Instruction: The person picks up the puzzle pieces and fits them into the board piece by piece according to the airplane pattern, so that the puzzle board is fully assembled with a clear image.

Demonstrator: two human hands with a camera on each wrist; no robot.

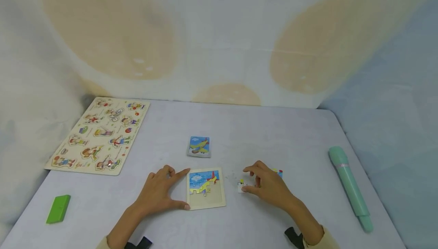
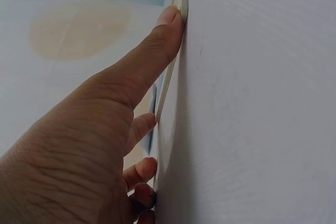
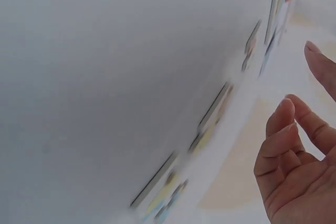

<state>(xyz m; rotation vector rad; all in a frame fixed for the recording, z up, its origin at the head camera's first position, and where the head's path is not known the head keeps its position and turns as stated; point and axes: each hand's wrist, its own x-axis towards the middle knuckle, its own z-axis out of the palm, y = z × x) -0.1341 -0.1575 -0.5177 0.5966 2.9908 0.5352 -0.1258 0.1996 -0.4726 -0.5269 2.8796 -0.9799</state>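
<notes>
A square jigsaw board (image 1: 209, 200) lies at the middle of the table, its upper part filled with blue, yellow and red pieces and its lower part bare. At its left side my left hand (image 1: 158, 190) is spread, the index fingertip at the upper corner and the thumb at the lower one. In the left wrist view the thumb (image 2: 163, 32) presses the board's edge. My right hand (image 1: 270, 186) hovers over loose puzzle pieces (image 1: 240, 187), thumb and index finger apart and nothing between them. Several pieces (image 3: 212, 111) lie along the table in the right wrist view, some hidden by the hand in the head view.
Behind the board lies a small airplane picture (image 1: 199, 146). A large picture board (image 1: 99, 135) lies at the back left, a green block (image 1: 58, 209) at the left front. A mint-green, tube-shaped object (image 1: 351, 188) lies near the right edge.
</notes>
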